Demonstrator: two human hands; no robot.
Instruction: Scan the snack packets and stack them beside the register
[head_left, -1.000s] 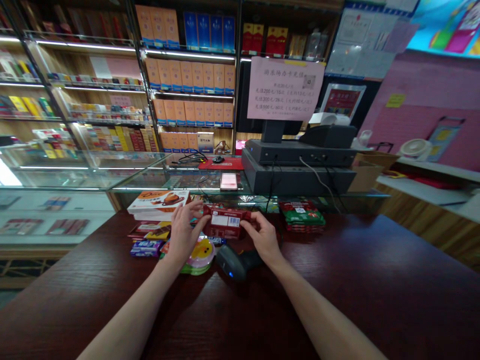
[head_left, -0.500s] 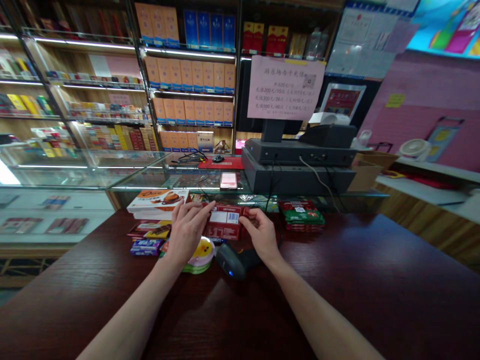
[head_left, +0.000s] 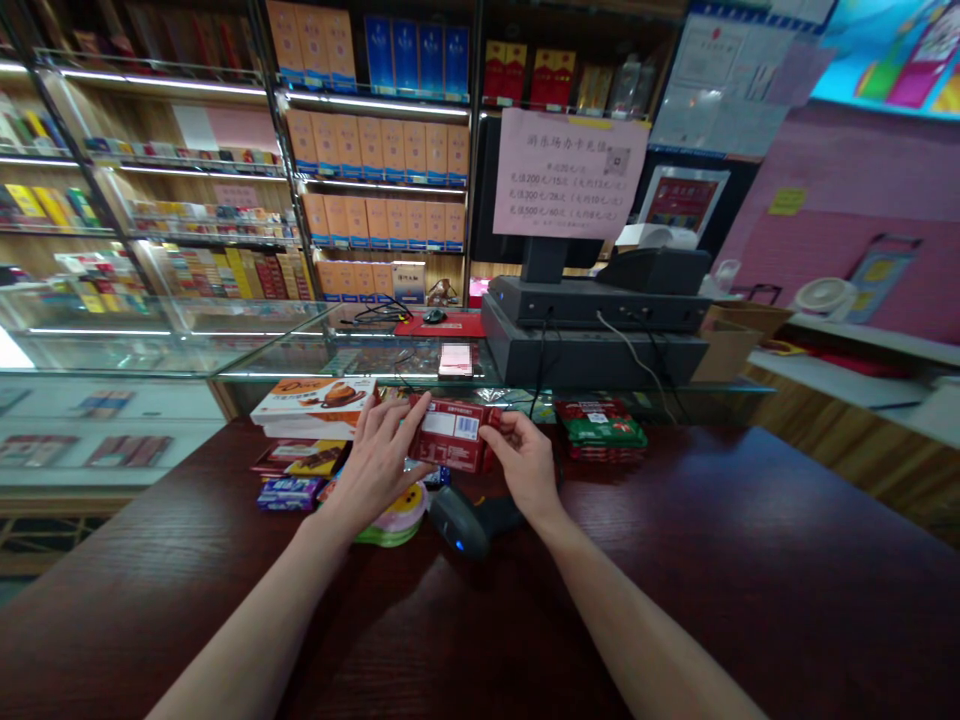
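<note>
**Red box [head_left: 454, 437] in both hands, far edge of the counter [head_left: 750, 540]**

Hands: left hand [head_left: 379, 465] and right hand [head_left: 525, 465] are apart, with the red box gripped between them, one at each end. The left hand's fingers [head_left: 409, 418] lie across the box's left end; the right hand's fingers [head_left: 499, 428] press against its right end. Whether the box also touches the counter is hidden.

Box: tilted, with a white label and barcode [head_left: 466, 428] facing up. It sits near the far edge, about midway along the visible stretch of counter.

Beside the hands, on the counter:
- Handheld scanner [head_left: 465, 522], dark, blue light lit, just below the right hand.
- Round duck-print tin [head_left: 397, 520], just below the left wrist; its exact kind is unclear.
- Stack of orange-and-white boxes [head_left: 311, 405], left of the left hand.
- Chocolate bars [head_left: 289, 493], loose, in front of that stack.
- Green-and-red packs [head_left: 602, 432], stacked, right of the right hand.

Behind: glass display case [head_left: 262, 350] along the far edge, carrying a pale pink card [head_left: 455, 360], too blurred to read, a red mat [head_left: 439, 323] and a POS terminal [head_left: 592, 330] with a pink notice [head_left: 570, 173] above it.
</note>
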